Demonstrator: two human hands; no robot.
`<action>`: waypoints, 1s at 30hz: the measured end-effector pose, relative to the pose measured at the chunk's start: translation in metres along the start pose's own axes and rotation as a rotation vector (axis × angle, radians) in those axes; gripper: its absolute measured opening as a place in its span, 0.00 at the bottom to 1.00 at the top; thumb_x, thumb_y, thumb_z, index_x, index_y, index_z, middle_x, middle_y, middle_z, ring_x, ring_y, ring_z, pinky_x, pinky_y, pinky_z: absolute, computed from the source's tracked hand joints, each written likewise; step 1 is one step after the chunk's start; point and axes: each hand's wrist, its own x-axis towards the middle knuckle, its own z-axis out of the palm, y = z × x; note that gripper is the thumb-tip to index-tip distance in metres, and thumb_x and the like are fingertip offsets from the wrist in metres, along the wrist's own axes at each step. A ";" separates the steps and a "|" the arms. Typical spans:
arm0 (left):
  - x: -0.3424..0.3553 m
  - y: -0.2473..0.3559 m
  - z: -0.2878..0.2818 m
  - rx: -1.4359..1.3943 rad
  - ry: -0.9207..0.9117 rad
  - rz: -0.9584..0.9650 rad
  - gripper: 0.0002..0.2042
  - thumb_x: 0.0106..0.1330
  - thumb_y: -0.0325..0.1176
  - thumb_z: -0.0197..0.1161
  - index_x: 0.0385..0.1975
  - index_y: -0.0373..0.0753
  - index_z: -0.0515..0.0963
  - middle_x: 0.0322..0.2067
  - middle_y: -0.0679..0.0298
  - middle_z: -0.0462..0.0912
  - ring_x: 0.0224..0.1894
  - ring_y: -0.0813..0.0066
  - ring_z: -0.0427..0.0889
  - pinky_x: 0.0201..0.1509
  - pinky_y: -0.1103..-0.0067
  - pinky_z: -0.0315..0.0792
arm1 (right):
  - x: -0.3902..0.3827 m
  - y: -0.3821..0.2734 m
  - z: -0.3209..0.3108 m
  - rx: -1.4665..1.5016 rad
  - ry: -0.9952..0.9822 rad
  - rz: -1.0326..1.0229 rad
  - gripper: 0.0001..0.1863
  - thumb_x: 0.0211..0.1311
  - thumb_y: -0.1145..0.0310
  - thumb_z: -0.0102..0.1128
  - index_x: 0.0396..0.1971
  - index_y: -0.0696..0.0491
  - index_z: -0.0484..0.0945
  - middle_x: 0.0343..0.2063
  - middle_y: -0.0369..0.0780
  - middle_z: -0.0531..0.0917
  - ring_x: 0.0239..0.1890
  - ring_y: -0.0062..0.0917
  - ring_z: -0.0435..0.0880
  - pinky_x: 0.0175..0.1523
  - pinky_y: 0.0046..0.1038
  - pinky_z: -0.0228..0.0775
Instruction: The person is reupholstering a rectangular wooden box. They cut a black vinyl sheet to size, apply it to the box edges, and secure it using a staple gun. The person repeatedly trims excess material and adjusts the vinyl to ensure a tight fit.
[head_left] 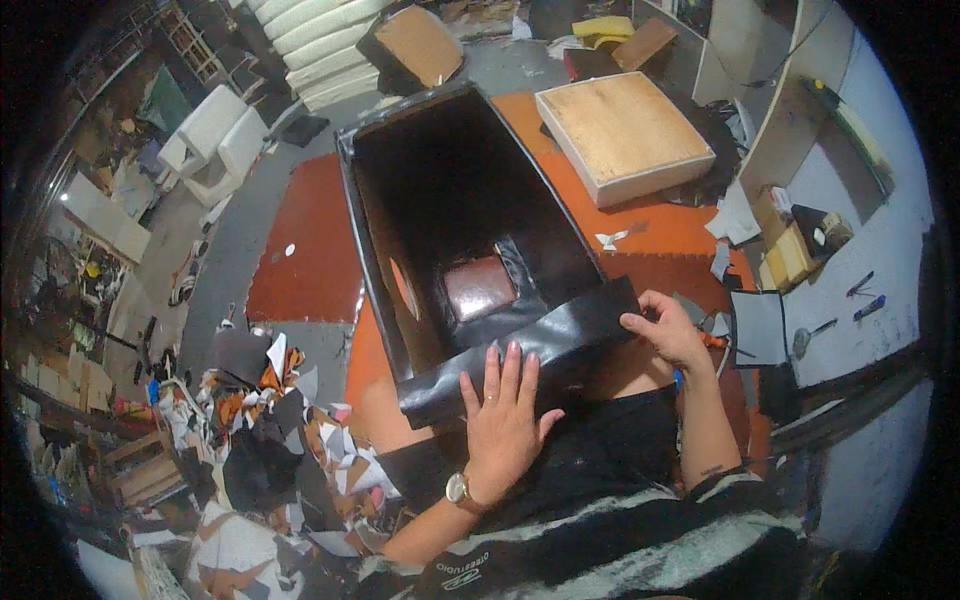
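A long, open box-shaped frame (440,185) covered in black leather-like material stretches away in front of me. Across its near end runs a smooth black leather-like strip (540,340). My left hand (505,428) lies on this strip with its fingers spread, a watch on its wrist. At the strip's right end, my right hand (668,332) pinches the corner between thumb and fingers. Through the frame's floor, a shiny reddish-brown patch (478,287) shows beside a loose black flap (522,272).
A cream padded box with a bare wooden top (630,135) stands at the far right on orange mats. Fabric scraps (260,440) are heaped at left. A pale work surface (870,310) with hand tools lies to the right. White foam pieces (215,145) stand far left.
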 end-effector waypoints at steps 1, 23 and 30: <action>-0.002 0.000 0.002 0.027 0.019 -0.005 0.47 0.61 0.57 0.75 0.78 0.43 0.65 0.80 0.54 0.59 0.83 0.49 0.53 0.80 0.38 0.45 | 0.000 0.003 0.000 0.056 -0.012 -0.009 0.10 0.66 0.66 0.77 0.36 0.53 0.83 0.31 0.31 0.86 0.36 0.15 0.81 0.44 0.24 0.74; -0.012 -0.015 0.002 -0.083 0.051 -0.042 0.44 0.62 0.49 0.76 0.78 0.45 0.65 0.80 0.60 0.63 0.83 0.49 0.56 0.82 0.51 0.51 | -0.044 0.001 0.097 -0.941 -0.006 -0.843 0.38 0.66 0.40 0.66 0.74 0.34 0.73 0.77 0.32 0.70 0.80 0.35 0.64 0.83 0.52 0.43; -0.038 -0.041 -0.010 -0.060 0.030 -0.150 0.39 0.68 0.51 0.71 0.77 0.44 0.68 0.79 0.62 0.65 0.82 0.51 0.58 0.82 0.52 0.52 | -0.044 0.004 0.071 -0.909 0.079 -0.766 0.30 0.71 0.42 0.63 0.69 0.36 0.80 0.72 0.32 0.76 0.77 0.36 0.67 0.81 0.49 0.46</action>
